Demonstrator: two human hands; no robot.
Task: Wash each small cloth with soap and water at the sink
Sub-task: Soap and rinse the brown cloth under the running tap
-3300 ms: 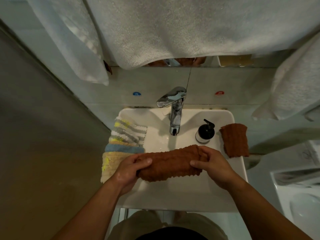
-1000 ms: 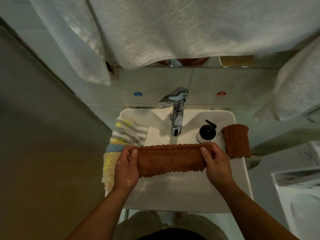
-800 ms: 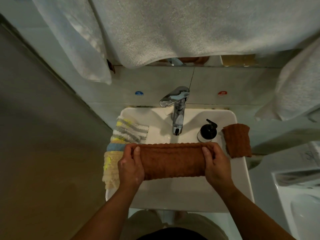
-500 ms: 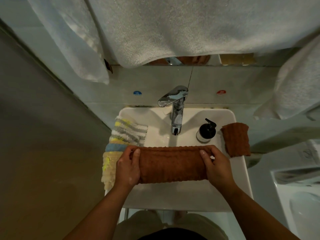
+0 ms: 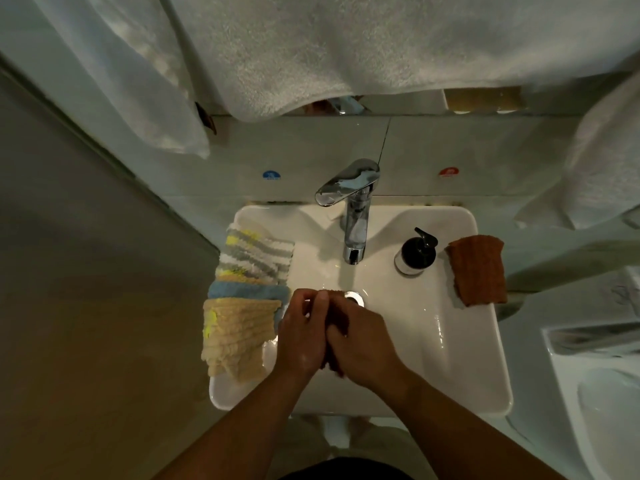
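Note:
Over the white sink [image 5: 460, 368], my left hand [image 5: 302, 332] and my right hand [image 5: 363, 341] are pressed together, both gripping a bunched brown cloth [image 5: 337, 313]. Only small parts of that cloth show between my fingers, near the drain [image 5: 355, 296]. The chrome faucet [image 5: 353, 216] stands at the back with no water seen running. A black-topped soap dispenser [image 5: 415, 252] stands to its right. A second brown cloth [image 5: 479, 270] lies on the sink's right rim. Striped [image 5: 258, 254], blue [image 5: 242, 291] and beige [image 5: 235, 336] cloths lie stacked on the left rim.
White towels [image 5: 329, 46] hang above the sink, and another [image 5: 606, 161] hangs at the right. A grey wall or door [image 5: 86, 271] runs along the left. A white fixture [image 5: 595, 393] sits at the lower right. Blue and red marks sit on the tiled wall behind the faucet.
Earlier my hands held the brown cloth stretched out by its two ends. They have come together over the basin's middle and the cloth is now bunched between them.

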